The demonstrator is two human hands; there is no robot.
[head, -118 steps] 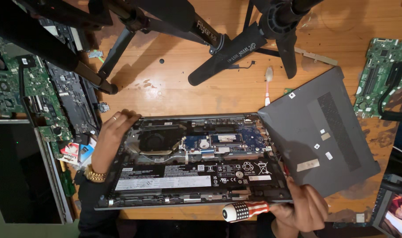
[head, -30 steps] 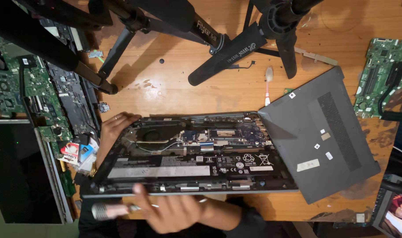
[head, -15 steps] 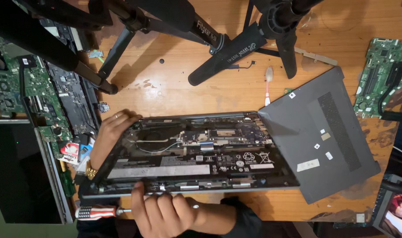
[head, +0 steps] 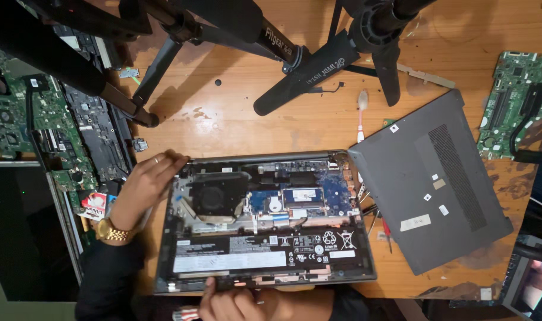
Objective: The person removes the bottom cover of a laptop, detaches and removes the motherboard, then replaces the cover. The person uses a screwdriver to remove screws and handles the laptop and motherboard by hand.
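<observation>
laptop: opened laptop chassis point(head: 265, 223), base cover off, lies flat on the table point(head: 235, 113) right in front of the person; long axis runs left-right across the view.
inside: black fan point(head: 214, 199) upper left, blue board point(head: 306, 199) upper middle, long black battery point(head: 265, 252) along the near half.
left hand: left hand point(head: 143, 187) rests on the chassis's far-left corner, fingers curled over the edge beside the fan; grasping the corner, no tool in it. Gold watch point(head: 111, 230) on the wrist.
right hand: right hand point(head: 232, 303) at the near edge, left of centre, thumb up against the rim. Closed round a red-and-white striped screwdriver handle point(head: 186, 313) that pokes out to the left; the tip is hidden.
relation: chassis lies away from the right hand and to the right of the left hand; right hand is nearer the battery, left hand nearer the fan.
cover: grey base cover point(head: 428, 181) sits tilted to the right, its corner just beside the chassis's right end.
clutter: green circuit boards point(head: 21, 128) left, another green board point(head: 517, 104) far right, black tripod legs point(head: 318, 68) across the far side.
</observation>
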